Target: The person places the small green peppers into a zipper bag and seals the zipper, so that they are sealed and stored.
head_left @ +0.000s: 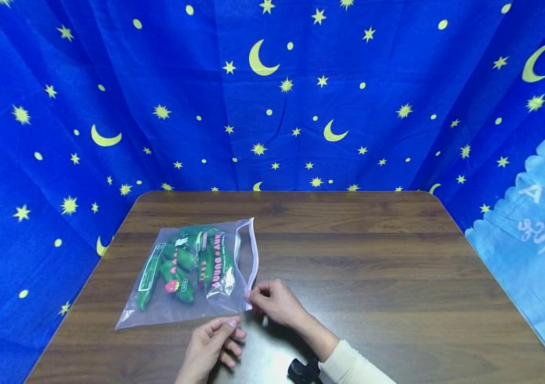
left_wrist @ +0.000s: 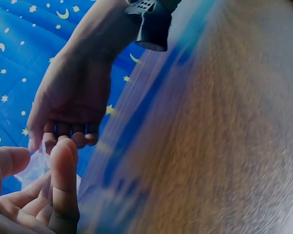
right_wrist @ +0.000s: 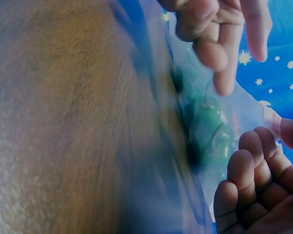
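Note:
A clear zip bag (head_left: 142, 314) with pink and white print lies on the left half of the table. Inside are several glossy green vegetables (head_left: 183, 288) that look like peppers; the plastic and print partly cover them. My right hand (head_left: 279, 304) pinches the near corner of the bag's white zip edge (head_left: 255, 256) between thumb and forefinger. That mouth gapes a little, facing right. Just below the bag's near edge, my left hand (head_left: 212, 341) is held with loosely bent fingers and nothing in them. In the right wrist view, the left hand (right_wrist: 215, 34) appears beside the bag (right_wrist: 244, 109).
The brown wooden table (head_left: 373, 277) extends to the right and behind the bag. A blue curtain (head_left: 301, 106) with moons and stars encloses the back and sides. At the right hangs a light blue cloth (head_left: 541, 213). A black wrist camera (head_left: 303, 370) sits on my right wrist.

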Motion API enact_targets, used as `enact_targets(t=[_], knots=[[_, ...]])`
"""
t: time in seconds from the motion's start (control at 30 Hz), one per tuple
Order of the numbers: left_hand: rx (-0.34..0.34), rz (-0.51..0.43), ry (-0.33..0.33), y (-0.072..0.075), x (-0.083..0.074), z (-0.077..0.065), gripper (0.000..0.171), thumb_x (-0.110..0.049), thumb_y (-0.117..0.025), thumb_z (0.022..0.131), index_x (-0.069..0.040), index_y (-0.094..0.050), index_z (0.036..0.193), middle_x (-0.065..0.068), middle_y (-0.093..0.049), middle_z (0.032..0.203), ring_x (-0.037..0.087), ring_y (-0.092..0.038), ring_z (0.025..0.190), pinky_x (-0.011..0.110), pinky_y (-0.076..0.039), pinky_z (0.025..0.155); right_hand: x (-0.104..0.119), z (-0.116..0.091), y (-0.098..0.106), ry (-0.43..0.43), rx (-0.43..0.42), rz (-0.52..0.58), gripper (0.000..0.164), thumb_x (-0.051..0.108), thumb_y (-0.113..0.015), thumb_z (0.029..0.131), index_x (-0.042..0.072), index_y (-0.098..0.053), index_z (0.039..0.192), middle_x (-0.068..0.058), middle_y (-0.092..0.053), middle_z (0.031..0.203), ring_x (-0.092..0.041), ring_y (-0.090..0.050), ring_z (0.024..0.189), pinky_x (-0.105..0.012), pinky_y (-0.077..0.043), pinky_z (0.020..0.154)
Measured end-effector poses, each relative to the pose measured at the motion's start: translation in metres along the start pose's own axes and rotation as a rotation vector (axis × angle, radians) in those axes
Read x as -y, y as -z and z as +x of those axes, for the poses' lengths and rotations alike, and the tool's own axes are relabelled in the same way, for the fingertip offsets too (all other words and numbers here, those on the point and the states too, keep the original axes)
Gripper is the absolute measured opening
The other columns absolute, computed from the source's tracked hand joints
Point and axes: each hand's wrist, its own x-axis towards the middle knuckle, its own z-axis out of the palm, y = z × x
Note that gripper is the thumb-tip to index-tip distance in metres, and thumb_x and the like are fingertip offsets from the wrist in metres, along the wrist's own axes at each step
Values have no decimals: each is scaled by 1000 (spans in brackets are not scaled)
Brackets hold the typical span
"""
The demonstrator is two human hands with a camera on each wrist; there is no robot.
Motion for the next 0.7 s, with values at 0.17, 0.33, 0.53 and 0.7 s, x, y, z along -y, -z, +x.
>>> enact_targets(t=[0.17, 0.33, 0.53, 0.7], knots=[[7, -29, -4, -3, 4, 2, 50, -24, -54, 94, 15, -48, 125, 1, -70, 85, 9, -63, 59, 29, -56, 48, 0, 0, 0, 8, 5, 3, 31, 31, -61, 87, 11, -65, 64, 0, -60, 56, -1, -48, 50, -18, -41, 52], [10, -88, 5, -7, 6, 6, 51, -23, -54, 94, 17, -46, 124, -2, -70, 83, 8, -63, 59, 25, -55, 48, 0, 0, 0, 12, 1, 1, 31, 33, -61, 87, 12, -65, 65, 0, -60, 56, -1, -49, 51, -18, -41, 53], [-17, -140, 39, -11, 7, 9, 53, -25, -55, 93, 16, -45, 125, -2, -70, 84, 7, -62, 60, 23, -54, 49, 0, 1, 0, 20, 0, 0, 29, 31, -62, 87, 12, -65, 65, 0, -60, 56, -1, -49, 51, -18, -41, 53], [-53, -169, 54, -14, 6, 12, 48, -26, -57, 92, 12, -50, 120, -2, -71, 85, 6, -61, 62, 21, -54, 51, 0, 1, 0, 18, -1, 1, 29, 30, -62, 87, 12, -65, 65, 1, -59, 56, -1, -48, 51, -18, -41, 53]])
